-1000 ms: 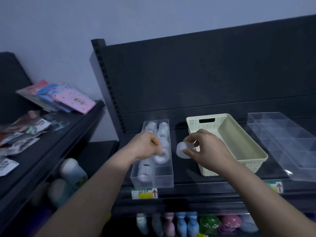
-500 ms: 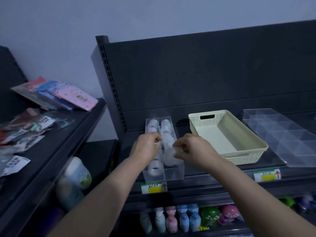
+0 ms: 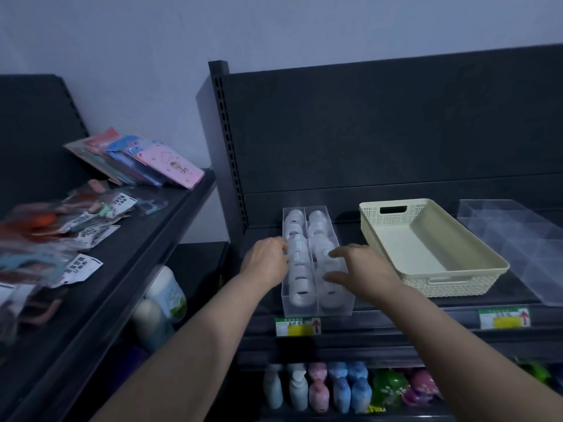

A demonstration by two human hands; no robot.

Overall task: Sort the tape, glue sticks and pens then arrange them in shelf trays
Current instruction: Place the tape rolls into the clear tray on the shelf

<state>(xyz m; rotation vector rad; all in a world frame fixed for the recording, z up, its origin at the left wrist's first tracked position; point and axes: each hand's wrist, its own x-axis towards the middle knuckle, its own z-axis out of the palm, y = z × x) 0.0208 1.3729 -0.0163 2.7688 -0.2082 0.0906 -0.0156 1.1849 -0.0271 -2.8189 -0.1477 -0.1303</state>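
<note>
A clear two-column tray [image 3: 316,309] stands on the dark shelf, holding several white tape rolls [image 3: 300,292] in both columns. My left hand [image 3: 266,264] is at the tray's left wall, its fingers curled over the rim. My right hand [image 3: 358,269] reaches over the right column, with forefinger and thumb on either side of a tape roll [image 3: 330,264] low in the tray. No glue sticks or pens are in view.
A cream perforated basket [image 3: 457,281] sits to the right of the tray, and a clear divided box [image 3: 518,236] lies beyond it. Packaged goods [image 3: 82,220] cover the shelf at left. Coloured bottles [image 3: 316,388] line the shelf below.
My right hand has carried the tape roll from beside the tray down into its right column. My left hand has stayed at the tray's left side.
</note>
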